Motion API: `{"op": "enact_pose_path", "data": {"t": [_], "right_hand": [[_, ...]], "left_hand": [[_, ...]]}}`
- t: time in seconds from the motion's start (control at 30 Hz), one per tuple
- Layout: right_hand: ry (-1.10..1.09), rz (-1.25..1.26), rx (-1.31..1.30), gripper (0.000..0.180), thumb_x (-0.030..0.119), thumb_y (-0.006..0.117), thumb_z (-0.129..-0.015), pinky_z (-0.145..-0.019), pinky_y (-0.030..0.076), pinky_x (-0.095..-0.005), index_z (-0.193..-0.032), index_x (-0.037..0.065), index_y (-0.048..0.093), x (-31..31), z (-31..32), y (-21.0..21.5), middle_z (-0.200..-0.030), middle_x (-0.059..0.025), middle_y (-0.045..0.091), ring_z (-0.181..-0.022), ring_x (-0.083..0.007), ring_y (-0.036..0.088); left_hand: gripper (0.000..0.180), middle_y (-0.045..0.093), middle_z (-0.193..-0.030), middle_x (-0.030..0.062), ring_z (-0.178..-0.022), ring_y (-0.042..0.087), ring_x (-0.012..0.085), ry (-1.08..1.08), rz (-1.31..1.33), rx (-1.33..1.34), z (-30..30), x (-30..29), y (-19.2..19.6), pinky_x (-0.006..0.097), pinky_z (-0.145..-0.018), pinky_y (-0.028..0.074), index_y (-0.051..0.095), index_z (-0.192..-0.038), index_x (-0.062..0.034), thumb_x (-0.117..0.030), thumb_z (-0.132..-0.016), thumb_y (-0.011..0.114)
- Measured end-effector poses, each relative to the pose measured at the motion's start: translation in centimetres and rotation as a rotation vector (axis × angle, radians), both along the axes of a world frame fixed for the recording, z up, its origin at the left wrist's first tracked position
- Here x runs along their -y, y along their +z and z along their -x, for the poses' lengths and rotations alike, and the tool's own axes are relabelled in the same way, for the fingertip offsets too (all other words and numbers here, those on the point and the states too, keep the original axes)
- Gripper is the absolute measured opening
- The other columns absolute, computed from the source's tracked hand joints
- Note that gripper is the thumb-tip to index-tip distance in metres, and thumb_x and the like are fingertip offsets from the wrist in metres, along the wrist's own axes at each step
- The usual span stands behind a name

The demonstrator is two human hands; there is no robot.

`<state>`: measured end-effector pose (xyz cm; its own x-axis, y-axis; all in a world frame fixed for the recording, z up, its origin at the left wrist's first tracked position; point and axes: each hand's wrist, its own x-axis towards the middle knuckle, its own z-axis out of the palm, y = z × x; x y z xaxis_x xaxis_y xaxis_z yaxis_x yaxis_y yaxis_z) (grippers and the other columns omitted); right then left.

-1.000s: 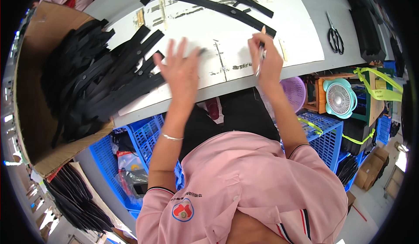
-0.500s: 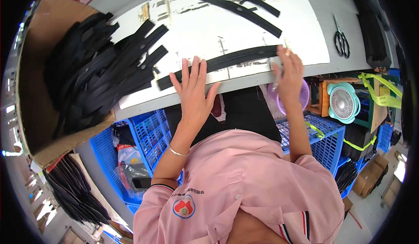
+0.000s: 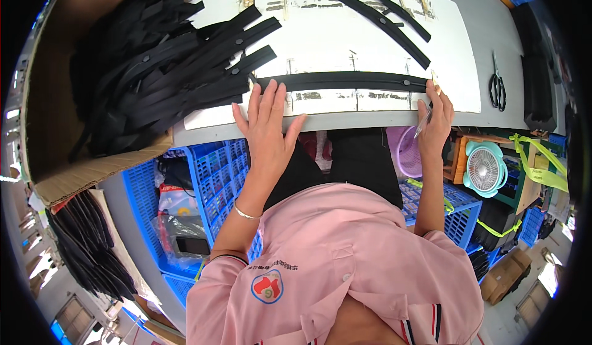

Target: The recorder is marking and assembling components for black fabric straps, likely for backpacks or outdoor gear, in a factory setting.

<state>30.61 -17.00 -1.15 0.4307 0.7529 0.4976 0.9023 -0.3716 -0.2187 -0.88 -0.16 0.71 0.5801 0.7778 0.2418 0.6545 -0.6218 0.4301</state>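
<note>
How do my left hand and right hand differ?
The left hand is spread, holding no tool; the right hand curls around a slim tool. The left hand has a bracelet at its wrist; the right hand shows none. Both are at ends of the black strip.

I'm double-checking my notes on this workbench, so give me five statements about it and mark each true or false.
1. A black strip lies on the white board. True.
2. The left hand is near the strip's left end. True.
3. The scissors are in the cardboard box. False: the scissors lie on the grey table.
4. The cardboard box is empty. False: the cardboard box holds black strips.
5. The fan is blue-green. True.
</note>
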Motion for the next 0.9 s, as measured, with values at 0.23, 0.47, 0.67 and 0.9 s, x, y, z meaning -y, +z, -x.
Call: {"op": "enact_pose_path", "data": {"t": [0.23,0.47,0.67,0.9], "right_hand": [[-0.026,-0.026,0.033,0.039,0.011,0.071,-0.095,-0.110,0.041,-0.0449,-0.134,0.011,0.065,-1.6,1.3,2.0,-0.126,-0.0118,0.068,-0.122,-0.0296,0.060],[0.230,-0.236,-1.017,0.024,0.020,0.062,-0.104,-0.069,0.052,-0.0253,-0.118,0.004,0.073,-10.3,10.3,6.9,-0.095,-0.0029,0.074,-0.078,-0.0084,0.064],[0.418,-0.109,-1.114,0.020,0.017,0.066,-0.102,-0.065,0.049,-0.0210,-0.110,0.002,0.075,-16.1,13.1,2.7,-0.089,-0.0021,0.073,-0.072,-0.0066,0.061],[0.392,0.066,-0.909,0.020,0.017,0.069,-0.100,-0.065,0.051,-0.0227,-0.108,0.000,0.075,-16.8,13.9,2.2,-0.080,-0.0042,0.073,-0.071,-0.0070,0.064]], "left_hand": [[0.062,0.052,-0.153,0.0117,-0.149,0.039,0.0320,-0.004,-0.020,0.096,0.1,-0.5,-1.0,0.054,-0.125,0.013,0.054,-0.148,-0.0055,-0.030,-0.094,0.075],[0.063,0.053,-0.152,0.0110,-0.149,0.039,0.0309,0.010,-0.025,0.116,0.1,-0.4,-1.1,0.054,-0.125,0.014,0.054,-0.148,-0.0067,-0.031,-0.094,0.075],[0.060,0.056,-0.147,0.0121,-0.147,0.042,0.0323,0.021,-0.042,0.088,-0.2,-0.4,-0.7,0.057,-0.123,0.016,0.058,-0.144,-0.0073,-0.036,-0.093,0.074],[0.061,0.057,-0.145,0.0116,-0.145,0.044,0.0328,0.025,-0.055,0.112,-0.1,-0.4,-1.0,0.059,-0.122,0.017,0.059,-0.143,-0.0068,-0.038,-0.092,0.074]]}}
